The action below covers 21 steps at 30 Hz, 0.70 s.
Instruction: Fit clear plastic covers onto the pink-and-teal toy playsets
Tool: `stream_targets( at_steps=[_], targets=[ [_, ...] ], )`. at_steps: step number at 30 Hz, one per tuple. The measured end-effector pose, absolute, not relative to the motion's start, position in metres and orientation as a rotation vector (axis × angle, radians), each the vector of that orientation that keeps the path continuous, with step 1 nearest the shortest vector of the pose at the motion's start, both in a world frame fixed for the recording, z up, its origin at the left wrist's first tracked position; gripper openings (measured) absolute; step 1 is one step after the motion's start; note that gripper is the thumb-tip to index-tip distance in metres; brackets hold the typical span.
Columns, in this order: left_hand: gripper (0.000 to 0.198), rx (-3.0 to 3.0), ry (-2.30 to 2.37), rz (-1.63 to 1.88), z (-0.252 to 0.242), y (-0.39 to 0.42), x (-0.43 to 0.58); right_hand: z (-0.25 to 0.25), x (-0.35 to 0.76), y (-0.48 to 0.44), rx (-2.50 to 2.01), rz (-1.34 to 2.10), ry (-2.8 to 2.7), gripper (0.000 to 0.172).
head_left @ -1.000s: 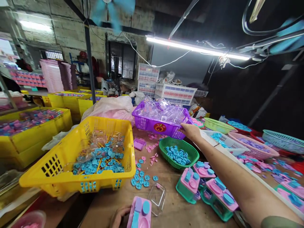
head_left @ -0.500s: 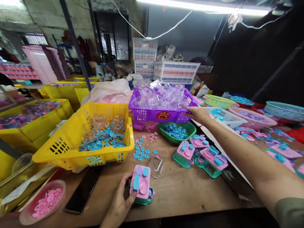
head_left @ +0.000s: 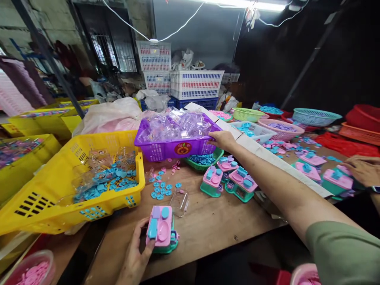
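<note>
My left hand (head_left: 137,249) is wrapped around a small toy kitchen unit (head_left: 160,227), with a pink top, blue and lilac parts and a green base, at the table's front. My right hand (head_left: 222,140) reaches forward and grips the right rim of a purple basket (head_left: 166,152) heaped with clear plastic covers (head_left: 190,127). The basket tilts slightly and overhangs a green basket (head_left: 219,154) of blue pieces. One clear cover (head_left: 179,202) lies just beyond the held toy. Several similar toy units (head_left: 211,181) stand beneath my right forearm.
A yellow basket (head_left: 141,178) with blue pieces and clear covers stands at left. Blue discs (head_left: 160,190) lie loose on the table (head_left: 208,233). A cardboard strip (head_left: 285,166) runs along the right. Beyond it, another person's hand (head_left: 363,170) touches a toy unit (head_left: 337,179).
The view has swung right, bringing another person's hand in. The purple basket has come a little nearer, covering more of the green basket. My left hand keeps hold of the toy unit.
</note>
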State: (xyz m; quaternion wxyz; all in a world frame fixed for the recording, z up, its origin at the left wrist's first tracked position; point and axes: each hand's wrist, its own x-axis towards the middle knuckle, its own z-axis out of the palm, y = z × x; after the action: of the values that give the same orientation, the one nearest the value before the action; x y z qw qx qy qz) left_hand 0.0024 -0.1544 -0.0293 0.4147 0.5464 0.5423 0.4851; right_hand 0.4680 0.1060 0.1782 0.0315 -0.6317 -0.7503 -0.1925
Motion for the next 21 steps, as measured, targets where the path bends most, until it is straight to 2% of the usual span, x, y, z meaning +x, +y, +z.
stream_targets(
  at_steps=[8,14,17,21],
  targets=[
    [0.084,1.387,1.367,1.175,-0.032,-0.155,0.0,0.208,0.461,0.125,-1.947,-0.538,-2.408,0.035],
    [0.083,1.39,1.324,1.211,-0.03,-0.157,0.001,0.22,0.452,0.133,-1.934,-0.474,-2.439,0.029],
    [0.08,1.406,1.305,1.21,-0.032,-0.157,0.002,0.222,0.45,0.131,-1.903,-0.442,-2.436,0.035],
    [0.106,1.503,1.17,1.235,-0.05,-0.154,0.001,0.223,0.447,0.124,-1.822,-0.431,-2.366,0.052]
  ],
)
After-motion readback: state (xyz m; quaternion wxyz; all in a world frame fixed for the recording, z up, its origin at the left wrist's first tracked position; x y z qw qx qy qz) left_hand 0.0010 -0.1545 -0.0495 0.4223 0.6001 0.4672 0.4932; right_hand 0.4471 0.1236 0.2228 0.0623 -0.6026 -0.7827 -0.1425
